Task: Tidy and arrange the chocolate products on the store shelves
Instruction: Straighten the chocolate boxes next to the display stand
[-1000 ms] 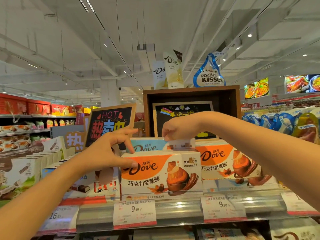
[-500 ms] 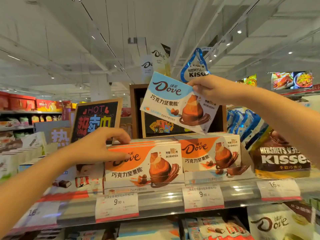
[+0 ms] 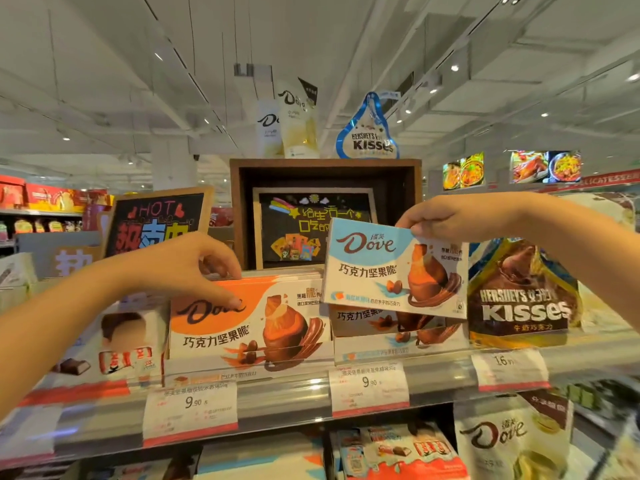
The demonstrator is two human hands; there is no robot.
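Observation:
My right hand (image 3: 450,220) pinches the top right corner of a light-blue Dove chocolate box (image 3: 388,268), which hangs upright in front of the right stack of Dove boxes (image 3: 388,327) on the top shelf (image 3: 311,393). My left hand (image 3: 187,268) grips the top left edge of the front orange Dove box (image 3: 249,323) in the left stack, thumb on its face and fingers curled over the top.
A Hershey's Kisses bag (image 3: 523,299) stands right of the Dove boxes. Kinder boxes (image 3: 128,344) sit to the left. Behind are a wooden display crate (image 3: 325,168) and a HOT chalkboard sign (image 3: 156,220). Price tags (image 3: 369,386) hang along the shelf rail.
My right hand lifted the light-blue Dove box from behind the stacks, then lowered it in front of the right stack. My left hand stayed on the orange box.

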